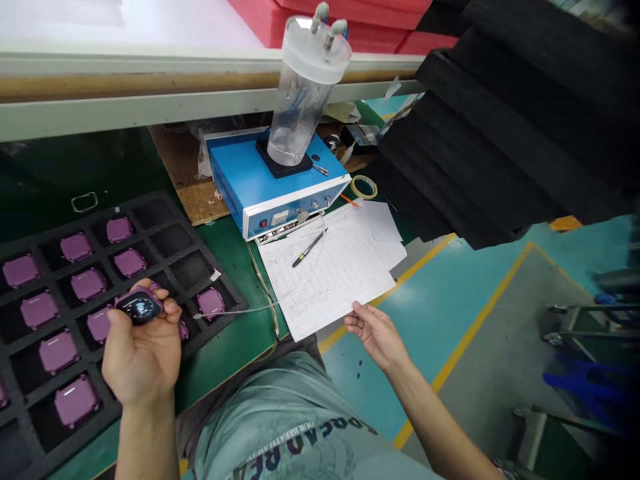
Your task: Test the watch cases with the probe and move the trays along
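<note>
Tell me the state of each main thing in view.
Purple device with glossy black face: held in the left hand
Right hand: thumb at the white printed sheets' edge
Black foam grid tray: partly filled with purple square cases
Clear plastic cylinder: capped, standing on a black pad
Black pen: lying on the sheets
Yellowish tape roll: lying flat

"Can you read the sheet [345,280]?"
"No, its print is too small, and the pen [309,248] covers a strip."
"Is the right hand [376,337] gripping its edge?"
"Can't tell; the sheet's underside is hidden."
"And the dark-faced device [140,308]?"
"The left hand [145,353] hides its back, plus some of the foam tray [173,243], which the picture's left edge cuts off."
"Up top?"
"The red stack [385,20] is cropped."
"That blue shape [595,393] on the right?"
"Too blurred to name."
</note>
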Demonstrator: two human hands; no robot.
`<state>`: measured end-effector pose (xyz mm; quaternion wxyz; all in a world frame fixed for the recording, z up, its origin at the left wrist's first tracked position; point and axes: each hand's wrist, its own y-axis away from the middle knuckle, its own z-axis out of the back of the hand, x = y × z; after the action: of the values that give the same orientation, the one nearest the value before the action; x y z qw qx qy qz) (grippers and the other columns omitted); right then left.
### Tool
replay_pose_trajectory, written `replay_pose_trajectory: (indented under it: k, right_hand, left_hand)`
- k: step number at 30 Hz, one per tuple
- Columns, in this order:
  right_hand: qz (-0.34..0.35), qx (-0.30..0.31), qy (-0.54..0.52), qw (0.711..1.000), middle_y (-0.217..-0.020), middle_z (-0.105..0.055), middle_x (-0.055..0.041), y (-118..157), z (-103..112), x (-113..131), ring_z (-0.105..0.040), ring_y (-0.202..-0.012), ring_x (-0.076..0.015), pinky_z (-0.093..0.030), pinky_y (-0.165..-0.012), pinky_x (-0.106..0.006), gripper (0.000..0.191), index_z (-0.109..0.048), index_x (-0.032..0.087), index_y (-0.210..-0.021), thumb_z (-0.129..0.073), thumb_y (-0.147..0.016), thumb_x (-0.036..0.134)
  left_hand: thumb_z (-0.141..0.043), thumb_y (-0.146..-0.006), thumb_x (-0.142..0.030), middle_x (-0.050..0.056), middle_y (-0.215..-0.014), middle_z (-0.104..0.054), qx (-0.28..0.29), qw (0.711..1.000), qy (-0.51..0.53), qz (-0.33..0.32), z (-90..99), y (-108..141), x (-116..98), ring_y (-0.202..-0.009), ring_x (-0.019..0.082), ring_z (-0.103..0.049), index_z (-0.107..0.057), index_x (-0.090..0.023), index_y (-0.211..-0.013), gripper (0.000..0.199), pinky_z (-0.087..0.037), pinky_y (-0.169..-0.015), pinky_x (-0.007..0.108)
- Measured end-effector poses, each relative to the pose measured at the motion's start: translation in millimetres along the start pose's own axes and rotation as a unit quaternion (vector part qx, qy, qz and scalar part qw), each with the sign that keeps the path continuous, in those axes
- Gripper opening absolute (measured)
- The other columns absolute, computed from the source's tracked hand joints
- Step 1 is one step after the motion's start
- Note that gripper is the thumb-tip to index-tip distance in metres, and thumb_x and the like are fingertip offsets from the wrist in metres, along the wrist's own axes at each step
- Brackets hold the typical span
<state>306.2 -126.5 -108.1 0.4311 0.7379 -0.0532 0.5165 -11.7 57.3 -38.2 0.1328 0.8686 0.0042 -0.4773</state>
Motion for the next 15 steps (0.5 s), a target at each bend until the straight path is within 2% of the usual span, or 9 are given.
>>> replay_pose_trajectory:
  k: [2, 4, 6, 7, 8, 10, 12, 13, 15]
  right_hand:
    - [-0.002, -0.040, 0.022, 0.999, -0.067, -0.069, -0.0035, -7, 1, 11, -0.067, -0.058, -0.0139, -0.059, -0.052, -0.024, 0.059, -0.063, 0.019, -0.072, -0.098, -0.058, 0.065]
    - [-0.023, -0.039, 0.113, 0.993, -0.064, -0.070, -0.0058, -10, 10, 24, -0.063, -0.052, -0.0133, -0.054, -0.047, -0.025, 0.062, -0.064, 0.018, -0.068, -0.093, -0.058, 0.072]
    - [-0.046, -0.012, 0.257, 0.965, -0.064, -0.071, -0.0086, -15, 24, 43, -0.060, -0.048, -0.0145, -0.049, -0.043, -0.027, 0.061, -0.066, 0.018, -0.066, -0.087, -0.064, 0.075]
    - [-0.035, -0.004, 0.321, 0.946, -0.064, -0.071, -0.0093, -19, 30, 55, -0.060, -0.048, -0.0154, -0.048, -0.043, -0.028, 0.059, -0.067, 0.018, -0.066, -0.082, -0.069, 0.075]
    - [0.000, -0.006, 0.370, 0.929, -0.064, -0.071, -0.0091, -27, 34, 69, -0.061, -0.050, -0.0164, -0.048, -0.046, -0.029, 0.056, -0.068, 0.018, -0.067, -0.078, -0.074, 0.073]
    - [0.132, -0.039, 0.419, 0.898, -0.067, -0.071, -0.0075, -53, 32, 101, -0.064, -0.056, -0.0183, -0.052, -0.055, -0.032, 0.047, -0.072, 0.018, -0.076, -0.069, -0.085, 0.064]
    - [0.275, -0.086, 0.446, 0.847, -0.078, -0.074, -0.0085, -95, 16, 134, -0.069, -0.067, -0.0215, -0.056, -0.069, -0.036, 0.036, -0.076, 0.018, -0.095, -0.063, -0.090, 0.051]
    - [0.325, -0.107, 0.465, 0.816, -0.091, -0.077, -0.0115, -119, 4, 149, -0.072, -0.076, -0.0232, -0.057, -0.078, -0.039, 0.034, -0.075, 0.017, -0.102, -0.061, -0.091, 0.045]
    - [0.343, -0.124, 0.529, 0.766, -0.112, -0.077, -0.0188, -161, -21, 172, -0.073, -0.099, -0.0292, -0.055, -0.092, -0.044, 0.032, -0.074, 0.015, -0.103, -0.066, -0.089, 0.042]
  left_hand:
    - [-0.066, -0.098, -0.049, 0.007, -0.113, -0.069, 0.004, 1.000, -0.001, -0.004, 1.1, 1, 0, -0.093, 0.015, -0.058, -0.083, -0.024, -0.101, 0.031, -0.057, -0.070, 0.019]
    - [-0.066, -0.098, -0.050, 0.008, -0.116, -0.069, 0.000, 1.000, -0.001, -0.006, 1.5, 1, 0, -0.094, 0.015, -0.059, -0.084, -0.024, -0.101, 0.031, -0.057, -0.070, 0.019]
    - [-0.066, -0.098, -0.049, 0.008, -0.118, -0.069, -0.008, 1.000, 0.001, -0.009, 1.0, 1, 0, -0.093, 0.016, -0.059, -0.084, -0.023, -0.100, 0.032, -0.057, -0.068, 0.019]
    - [-0.066, -0.098, -0.050, 0.008, -0.118, -0.069, -0.009, 1.000, 0.002, -0.009, 0.6, 1, 0, -0.093, 0.016, -0.059, -0.084, -0.023, -0.101, 0.033, -0.057, -0.068, 0.019]
    - [-0.065, -0.098, -0.050, 0.008, -0.118, -0.069, -0.008, 1.000, 0.003, -0.008, 0.3, 0, 0, -0.093, 0.016, -0.059, -0.084, -0.022, -0.101, 0.033, -0.057, -0.067, 0.018]
    - [-0.067, -0.096, -0.050, 0.008, -0.117, -0.070, -0.003, 1.000, 0.006, -0.007, 0.3, -1, 0, -0.092, 0.016, -0.059, -0.084, -0.021, -0.102, 0.034, -0.057, -0.066, 0.018]
    - [-0.072, -0.093, -0.050, 0.009, -0.116, -0.071, 0.001, 1.000, 0.008, -0.011, 1.5, -4, 1, -0.090, 0.015, -0.061, -0.083, -0.019, -0.101, 0.034, -0.057, -0.065, 0.018]
    - [-0.073, -0.092, -0.050, 0.009, -0.114, -0.071, 0.001, 1.000, 0.008, -0.016, 2.6, -4, 2, -0.089, 0.015, -0.061, -0.083, -0.018, -0.100, 0.034, -0.056, -0.064, 0.018]
    - [-0.075, -0.090, -0.050, 0.010, -0.108, -0.072, -0.004, 1.000, 0.008, -0.023, 5.5, -3, 3, -0.085, 0.015, -0.062, -0.082, -0.016, -0.099, 0.036, -0.055, -0.060, 0.019]
